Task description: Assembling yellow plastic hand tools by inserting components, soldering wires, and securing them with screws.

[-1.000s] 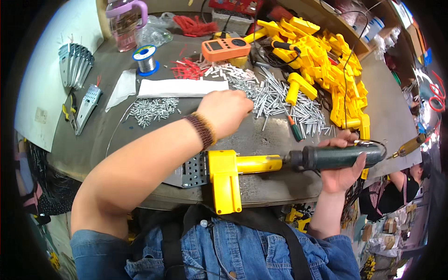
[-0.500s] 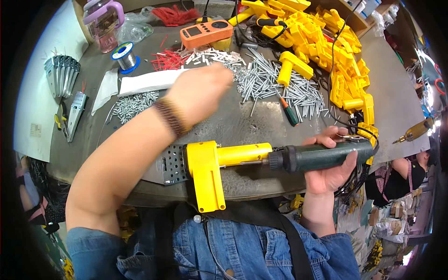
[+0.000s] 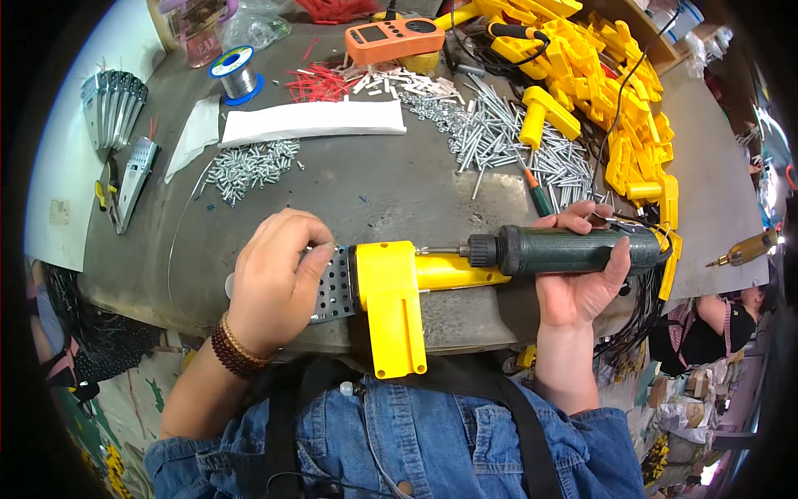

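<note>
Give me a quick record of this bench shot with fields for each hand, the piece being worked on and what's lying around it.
left hand: grips perforated metal plate
right hand: holds dark green electric screwdriver, bit toward the yellow part
workpiece: yellow plastic housing against the plate
behind: loose screws, solder spool, orange meter, yellow parts pile

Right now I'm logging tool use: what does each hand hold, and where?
Right hand wraps the dark green electric screwdriver around its barrel; left hand holds the perforated metal plate of the yellow part.
</note>
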Available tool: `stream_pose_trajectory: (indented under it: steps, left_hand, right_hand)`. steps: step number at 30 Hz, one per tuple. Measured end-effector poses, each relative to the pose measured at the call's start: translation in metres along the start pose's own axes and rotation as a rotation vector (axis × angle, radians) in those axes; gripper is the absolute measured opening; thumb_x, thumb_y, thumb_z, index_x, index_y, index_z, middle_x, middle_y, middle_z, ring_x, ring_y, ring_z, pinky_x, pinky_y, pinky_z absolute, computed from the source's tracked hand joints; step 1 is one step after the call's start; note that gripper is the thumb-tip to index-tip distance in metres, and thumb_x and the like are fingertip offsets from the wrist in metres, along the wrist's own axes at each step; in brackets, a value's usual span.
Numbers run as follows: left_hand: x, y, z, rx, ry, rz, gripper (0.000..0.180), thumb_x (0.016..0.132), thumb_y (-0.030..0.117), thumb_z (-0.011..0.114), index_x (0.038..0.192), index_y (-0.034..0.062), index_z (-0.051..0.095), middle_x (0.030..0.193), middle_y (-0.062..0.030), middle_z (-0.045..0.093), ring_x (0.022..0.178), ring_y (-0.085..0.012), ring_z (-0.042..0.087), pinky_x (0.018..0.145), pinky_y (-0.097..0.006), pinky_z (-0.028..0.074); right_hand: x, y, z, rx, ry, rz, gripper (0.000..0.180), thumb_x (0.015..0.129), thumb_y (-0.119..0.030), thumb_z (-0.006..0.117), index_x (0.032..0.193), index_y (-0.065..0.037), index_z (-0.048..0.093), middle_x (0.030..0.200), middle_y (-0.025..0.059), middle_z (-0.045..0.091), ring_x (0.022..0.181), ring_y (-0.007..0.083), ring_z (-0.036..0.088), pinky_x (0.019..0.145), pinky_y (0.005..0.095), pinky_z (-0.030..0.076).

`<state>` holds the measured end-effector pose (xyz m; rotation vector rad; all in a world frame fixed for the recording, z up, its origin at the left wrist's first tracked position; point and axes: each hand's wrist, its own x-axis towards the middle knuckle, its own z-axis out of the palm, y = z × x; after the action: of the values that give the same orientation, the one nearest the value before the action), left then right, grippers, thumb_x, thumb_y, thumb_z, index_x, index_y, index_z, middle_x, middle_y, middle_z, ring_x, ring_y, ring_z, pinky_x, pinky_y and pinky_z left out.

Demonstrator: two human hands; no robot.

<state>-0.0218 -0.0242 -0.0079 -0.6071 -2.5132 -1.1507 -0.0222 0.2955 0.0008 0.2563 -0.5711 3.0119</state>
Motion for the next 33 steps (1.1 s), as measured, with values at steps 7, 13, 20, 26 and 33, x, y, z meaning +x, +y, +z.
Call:
stream_pose_trajectory:
  steps: [7,13,20,26,33]
  left_hand:
    - [0.001,0.003,0.003,0.057,0.027,-0.032,0.010,0.080,0.000,0.064,0.087,0.0031,0.058,0.083,-0.0121,0.061,0.079,-0.0343,0.059,0.070,-0.041,0.047]
    - [0.009,0.002,0.006,-0.039,-0.018,-0.216,0.005,0.087,0.007,0.062,0.088,0.0041,0.058,0.081,-0.0130,0.061,0.078,-0.0348,0.059,0.071,-0.043,0.047]
    - [0.018,-0.002,-0.002,-0.097,-0.160,-0.411,0.010,0.092,0.008,0.060,0.092,-0.0013,0.059,0.077,-0.0076,0.063,0.071,-0.0132,0.060,0.069,-0.029,0.049]
    - [0.013,-0.014,0.005,-0.470,0.006,-0.433,0.036,0.088,0.020,0.070,0.115,-0.0018,0.059,0.101,-0.0105,0.065,0.090,-0.0167,0.063,0.080,-0.030,0.051]
    - [0.035,-0.006,-0.023,0.033,-0.539,0.282,0.077,0.050,0.034,0.090,0.116,0.0067,0.060,0.109,-0.0098,0.060,0.106,-0.0315,0.054,0.096,-0.040,0.034]
  right_hand:
    - [0.013,0.011,-0.012,0.072,-0.009,0.085,0.035,0.080,-0.025,0.078,0.109,-0.012,0.062,0.110,0.0039,0.053,0.100,0.0144,0.056,0.110,0.0481,0.034]
    - [0.015,0.010,-0.015,0.083,-0.035,0.110,0.038,0.078,-0.023,0.079,0.110,-0.012,0.062,0.107,0.0022,0.053,0.099,0.0129,0.056,0.110,0.0457,0.033]
    - [0.019,0.010,-0.017,0.077,-0.059,0.130,0.044,0.077,-0.024,0.081,0.115,-0.014,0.060,0.107,0.0011,0.053,0.099,0.0118,0.056,0.111,0.0430,0.031]
    - [0.014,0.009,-0.019,0.064,-0.071,0.104,0.047,0.078,-0.026,0.080,0.119,-0.016,0.059,0.108,0.0013,0.052,0.100,0.0122,0.055,0.110,0.0430,0.032]
    - [0.013,0.011,-0.022,0.054,-0.056,0.118,0.047,0.079,-0.027,0.079,0.119,-0.015,0.058,0.110,0.0019,0.050,0.102,0.0122,0.054,0.109,0.0435,0.032]
